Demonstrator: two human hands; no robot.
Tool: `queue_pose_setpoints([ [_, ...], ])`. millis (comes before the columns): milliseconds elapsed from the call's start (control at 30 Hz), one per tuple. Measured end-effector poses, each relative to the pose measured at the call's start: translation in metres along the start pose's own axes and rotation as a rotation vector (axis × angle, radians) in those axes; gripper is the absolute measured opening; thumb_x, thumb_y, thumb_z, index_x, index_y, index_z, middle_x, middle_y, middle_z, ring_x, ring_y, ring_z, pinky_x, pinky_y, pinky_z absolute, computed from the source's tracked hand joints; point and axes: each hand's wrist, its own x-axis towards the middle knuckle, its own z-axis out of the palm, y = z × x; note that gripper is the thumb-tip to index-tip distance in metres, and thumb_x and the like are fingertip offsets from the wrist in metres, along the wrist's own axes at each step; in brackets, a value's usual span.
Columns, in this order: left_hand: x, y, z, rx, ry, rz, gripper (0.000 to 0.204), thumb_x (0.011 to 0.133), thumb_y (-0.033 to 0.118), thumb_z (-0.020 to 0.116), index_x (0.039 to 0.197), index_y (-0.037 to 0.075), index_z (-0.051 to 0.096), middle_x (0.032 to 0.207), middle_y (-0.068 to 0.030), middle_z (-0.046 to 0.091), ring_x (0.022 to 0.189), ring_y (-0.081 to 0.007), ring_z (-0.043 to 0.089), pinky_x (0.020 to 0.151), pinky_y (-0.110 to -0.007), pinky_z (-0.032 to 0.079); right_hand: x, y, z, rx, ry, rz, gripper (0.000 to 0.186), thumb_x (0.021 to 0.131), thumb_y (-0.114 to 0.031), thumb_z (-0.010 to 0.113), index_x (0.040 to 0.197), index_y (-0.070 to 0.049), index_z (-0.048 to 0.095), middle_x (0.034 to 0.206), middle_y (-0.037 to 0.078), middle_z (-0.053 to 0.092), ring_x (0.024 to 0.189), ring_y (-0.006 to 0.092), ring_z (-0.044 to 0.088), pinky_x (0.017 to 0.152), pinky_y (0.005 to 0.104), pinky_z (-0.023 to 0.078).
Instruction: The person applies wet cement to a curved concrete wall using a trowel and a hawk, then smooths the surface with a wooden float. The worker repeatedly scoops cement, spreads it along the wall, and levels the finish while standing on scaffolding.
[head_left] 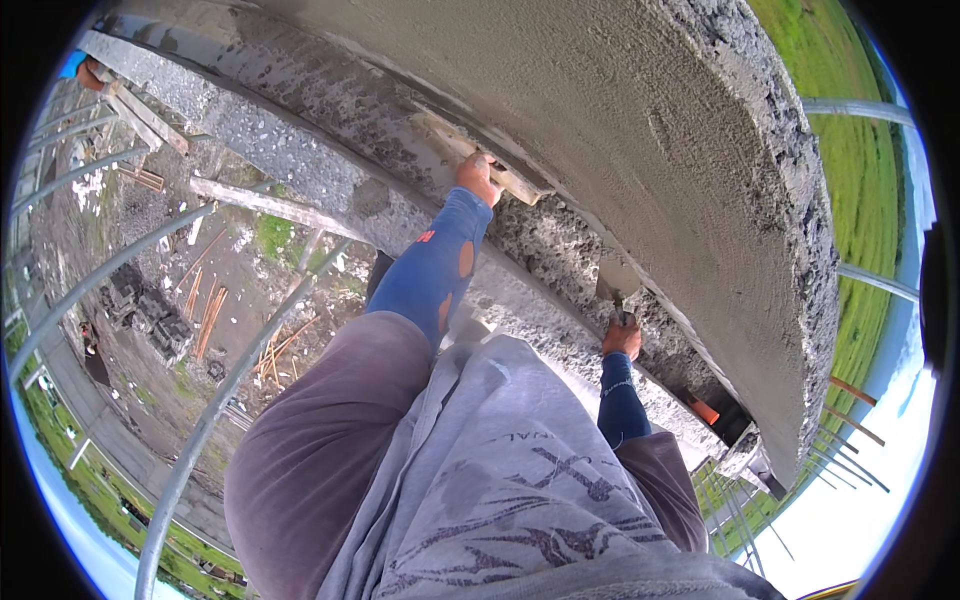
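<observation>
Trowel (614, 283) sits in your right hand (622, 338), fingers clenched round its handle, its blade loaded with grey mortar and pressed against the rough underside of the concrete ledge (560, 250). Your left hand (477, 178) grips a wooden float (480, 160), laid flat on the fresh plaster of the wall (620, 110) above. Both arms wear blue sleeves. Scaffold tubes (120, 260) curve past on your left, with scattered timber (205, 315) on the ground far below.
</observation>
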Motion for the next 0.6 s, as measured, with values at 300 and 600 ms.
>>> queue_pose_setpoints([
  [300, 0.007, -0.044, 0.048, -0.204, 0.015, -0.03, 0.023, 0.089, 0.005, 0.057, 0.111, 0.004, 0.057, 0.109, -0.012, 0.062, 0.102, -0.029, 0.062, 0.094, -0.051, 0.055, -0.001, 0.001, -0.002, 0.034, -0.002, 0.009, 0.034, 0.09, -0.044, 0.067, 0.102, -0.012, 0.069, 0.103, 0.017, 0.074, 0.098, 0.0396, 0.069, 0.084, 0.0508, 0.053],
  [600, -0.047, 0.138, 0.094, -0.037, -0.011, 0.117, 0.023, 0.087, 0.005, 0.064, 0.109, 0.004, 0.057, 0.111, -0.0118, 0.061, 0.106, -0.0308, 0.062, 0.093, -0.055, 0.057, -0.009, 0.001, -0.009, 0.016, 0.013, -0.056, 0.032, 0.09, -0.039, 0.068, 0.107, -0.012, 0.07, 0.101, 0.018, 0.074, 0.097, 0.0397, 0.07, 0.084, 0.0513, 0.053],
])
